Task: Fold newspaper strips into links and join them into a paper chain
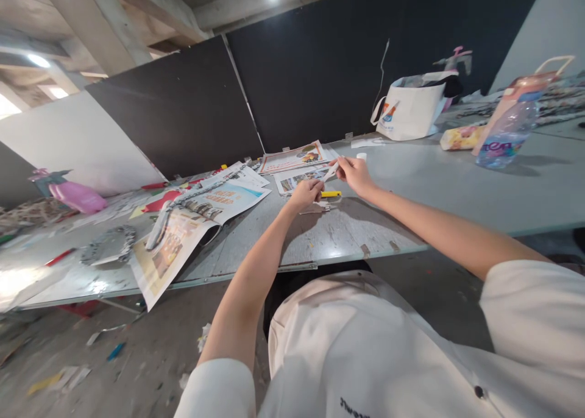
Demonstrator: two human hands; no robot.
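Between my two hands stretches a narrow white strip (329, 172), which looks like paper. My left hand (307, 194) is closed on its lower end, and my right hand (354, 174) pinches the upper end. Just under the left fingers lies a yellow-handled tool (331, 194), partly hidden, so its kind is unclear. Printed sheets (292, 180) lie behind the hands, with another stack (297, 158) farther back. A small white cap-like object (361, 156) shows behind my right hand.
On the left are an open magazine (228, 201) overhanging the front edge, a twisted paper ring (109, 245), a red pen (60, 257) and a pink spray bottle (77, 197). A white bag (409, 110) and a water bottle (505, 134) stand right. Black panels (320, 64) rise behind.
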